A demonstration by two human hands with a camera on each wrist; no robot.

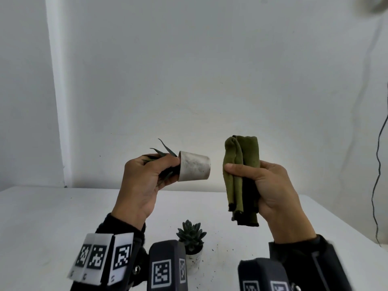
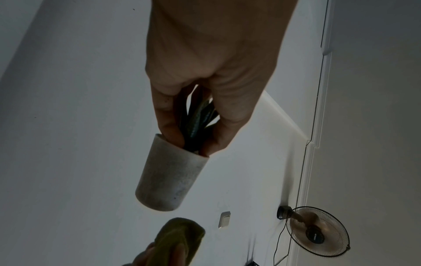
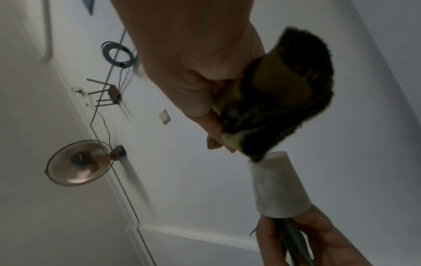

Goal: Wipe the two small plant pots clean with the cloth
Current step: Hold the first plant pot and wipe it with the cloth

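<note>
My left hand (image 1: 165,171) holds a small grey smudged pot (image 1: 194,169) on its side in the air, base pointing right, fingers curled round its rim and the spiky leaves (image 1: 162,153). In the left wrist view the pot (image 2: 169,177) hangs below the fingertips (image 2: 172,131). My right hand (image 1: 249,171) grips a folded olive-green cloth (image 1: 241,177) upright, a short gap right of the pot. The right wrist view shows the cloth (image 3: 282,100) just beside the pot's base (image 3: 276,185). A second small white pot with a succulent (image 1: 192,246) stands on the table below.
The white table (image 1: 52,217) runs under both hands, with dark soil specks (image 1: 216,246) around the standing pot. A white wall is close behind. A black cable (image 1: 378,164) hangs at the right. A wall fan (image 2: 318,232) shows in the wrist views.
</note>
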